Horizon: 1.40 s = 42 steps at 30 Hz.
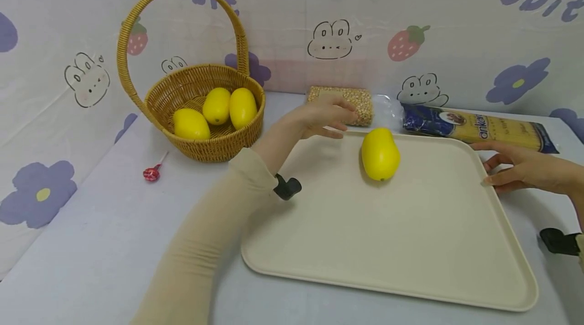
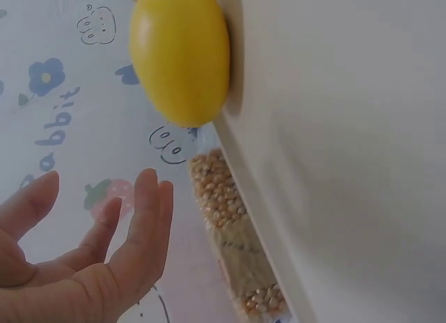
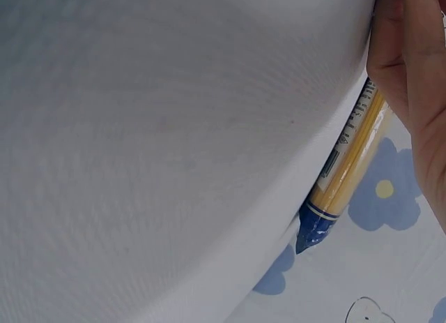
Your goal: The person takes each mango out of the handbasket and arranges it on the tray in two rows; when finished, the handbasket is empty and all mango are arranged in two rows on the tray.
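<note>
A yellow mango-shaped fruit (image 1: 380, 154) lies on the beige tray (image 1: 388, 244) near its back edge. My left hand (image 1: 326, 116) hovers left of it, above the tray's back rim, fingers spread and holding nothing. In the left wrist view, a gap separates the fingers from the fruit (image 2: 182, 54). At the tray's back right corner, my right hand (image 1: 524, 167) holds the rim with bent fingers and thumb. The right wrist view catches only part of that hand (image 3: 412, 79).
A wicker basket (image 1: 205, 148) with a tall handle holds several similar yellow fruits (image 1: 191, 124) at the back left. A red lollipop (image 1: 152, 174) lies before it. Behind the tray are a bag of corn kernels (image 1: 363, 107) and a pack of spaghetti (image 1: 515, 132).
</note>
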### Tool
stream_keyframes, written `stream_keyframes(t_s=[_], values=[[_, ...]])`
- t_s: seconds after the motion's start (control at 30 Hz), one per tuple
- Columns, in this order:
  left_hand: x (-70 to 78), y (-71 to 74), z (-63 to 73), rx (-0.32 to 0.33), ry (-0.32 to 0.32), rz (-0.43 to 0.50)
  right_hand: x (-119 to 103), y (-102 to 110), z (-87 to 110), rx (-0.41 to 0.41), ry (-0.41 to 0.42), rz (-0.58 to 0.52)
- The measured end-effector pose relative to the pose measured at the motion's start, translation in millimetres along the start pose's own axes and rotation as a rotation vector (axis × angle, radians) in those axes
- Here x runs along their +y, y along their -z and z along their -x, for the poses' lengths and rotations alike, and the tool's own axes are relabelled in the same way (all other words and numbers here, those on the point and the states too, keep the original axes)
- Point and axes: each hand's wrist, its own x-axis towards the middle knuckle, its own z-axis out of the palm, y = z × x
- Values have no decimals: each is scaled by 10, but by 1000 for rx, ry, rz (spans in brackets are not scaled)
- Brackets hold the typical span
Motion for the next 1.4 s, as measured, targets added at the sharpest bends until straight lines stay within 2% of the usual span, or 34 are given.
stream_keyframes(t_s=[0.17,0.37,0.73,0.9,1.07,1.3,1.4], values=[[83,111,118,1,-26,-21,5,2,5,-3,-6,3],[186,266,269,15,-90,-32,13,7,1,-4,-12,-5],[370,601,524,106,-110,-112,10,8,10,-4,-10,-8],[415,785,629,156,-115,-91,14,7,11,-4,-4,-13],[410,1014,707,241,-119,-68,12,7,5,-2,-1,-16],[310,1387,791,325,-86,39,8,3,5,-1,2,-14],[260,1528,815,369,-59,116,5,1,2,-4,0,-13]])
